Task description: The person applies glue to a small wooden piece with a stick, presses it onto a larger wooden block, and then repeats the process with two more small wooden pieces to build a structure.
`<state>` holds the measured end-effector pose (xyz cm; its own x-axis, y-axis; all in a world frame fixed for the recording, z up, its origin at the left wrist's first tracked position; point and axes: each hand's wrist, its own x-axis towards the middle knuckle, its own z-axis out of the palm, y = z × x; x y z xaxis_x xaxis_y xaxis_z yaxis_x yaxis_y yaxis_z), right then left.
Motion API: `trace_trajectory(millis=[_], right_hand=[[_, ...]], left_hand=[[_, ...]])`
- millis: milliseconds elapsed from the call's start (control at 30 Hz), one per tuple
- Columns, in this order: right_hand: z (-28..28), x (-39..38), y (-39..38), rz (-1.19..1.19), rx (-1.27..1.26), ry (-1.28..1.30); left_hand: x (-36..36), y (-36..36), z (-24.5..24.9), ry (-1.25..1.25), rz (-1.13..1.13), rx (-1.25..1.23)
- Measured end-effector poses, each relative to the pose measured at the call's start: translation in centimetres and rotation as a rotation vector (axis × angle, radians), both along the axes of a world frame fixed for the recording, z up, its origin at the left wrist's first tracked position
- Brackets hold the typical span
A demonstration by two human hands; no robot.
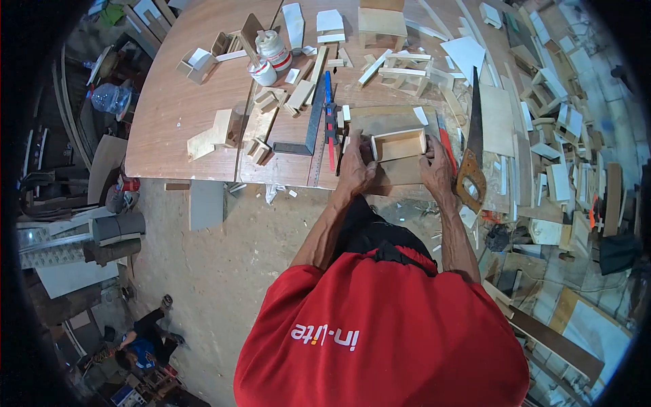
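Note:
Between my two hands is a small open wooden box point(399, 146), held over a brown board point(397, 173) near the table's front edge. My left hand point(357, 163) grips its left end, and my right hand point(437, 166) has the right end between thumb and fingers. Left of the box lies a blue and red bar clamp point(330, 115), beside a dark try square point(313, 125). Just to the right of my right hand rests a handsaw point(471, 178) with a wooden handle, its blade pointing away from me.
Two white jars point(272, 49) stand on the wooden table point(183, 102) among small wooden assemblies point(405, 71) and offcuts. A pale panel point(497, 119) lies right of the saw. Stacked wood pieces point(559, 180) crowd the right side. Another person point(146, 346) is low at the lower left.

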<state>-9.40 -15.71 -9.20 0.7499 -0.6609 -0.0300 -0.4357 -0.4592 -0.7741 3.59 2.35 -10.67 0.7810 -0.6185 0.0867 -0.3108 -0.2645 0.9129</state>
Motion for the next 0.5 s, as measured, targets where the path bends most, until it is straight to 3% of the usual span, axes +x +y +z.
trace_trajectory(millis=[200,300,500], right_hand=[[-1.3,0.0,0.0,-0.015,-0.139,-0.055],[-0.5,-0.2,0.1,-0.032,-0.042,-0.036],[-0.8,-0.3,0.2,-0.025,-0.081,-0.087]], left_hand=[[0.2,0.1,0.1,-0.045,-0.017,0.094],[0.3,0.2,0.6,-0.044,-0.05,0.075],[0.8,0.1,0.7,-0.03,-0.105,0.12]])
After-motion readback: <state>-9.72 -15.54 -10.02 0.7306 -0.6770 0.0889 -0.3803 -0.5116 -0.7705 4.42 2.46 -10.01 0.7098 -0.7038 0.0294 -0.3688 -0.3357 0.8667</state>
